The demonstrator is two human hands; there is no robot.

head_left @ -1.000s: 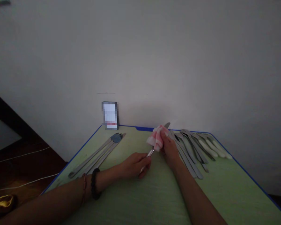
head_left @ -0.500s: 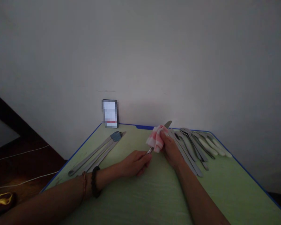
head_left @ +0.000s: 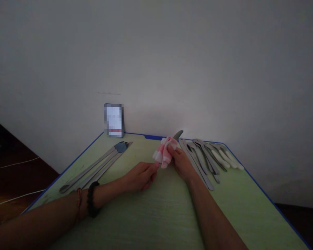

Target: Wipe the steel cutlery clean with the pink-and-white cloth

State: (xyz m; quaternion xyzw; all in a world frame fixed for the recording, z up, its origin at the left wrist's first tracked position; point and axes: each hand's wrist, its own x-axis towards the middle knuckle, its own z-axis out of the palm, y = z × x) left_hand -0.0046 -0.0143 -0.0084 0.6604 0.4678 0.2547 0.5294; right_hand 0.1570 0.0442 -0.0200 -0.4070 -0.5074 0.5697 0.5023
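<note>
My left hand (head_left: 142, 176) is closed around the handle end of a table knife (head_left: 178, 134), which slants up and away to the right. A pink-and-white cloth (head_left: 160, 154) is wrapped about the knife's middle, and my right hand (head_left: 182, 162) grips it there. Only the blade's rounded tip shows beyond the cloth; most of the handle is hidden by cloth and fingers. Just right of my right hand lie several pieces of metal cutlery (head_left: 198, 163), some with white handles (head_left: 221, 158).
Long-handled utensils, including a fork and a spoon (head_left: 94, 170), lie at the left of the green, blue-edged table (head_left: 151, 215). A phone (head_left: 114, 119) with a lit, blurred screen leans on the wall (head_left: 156, 62) at the table's back edge.
The cloth in my right hand has slid down the knife toward my left fingers, covering the handle part that showed before. The whole view has shifted slightly.
</note>
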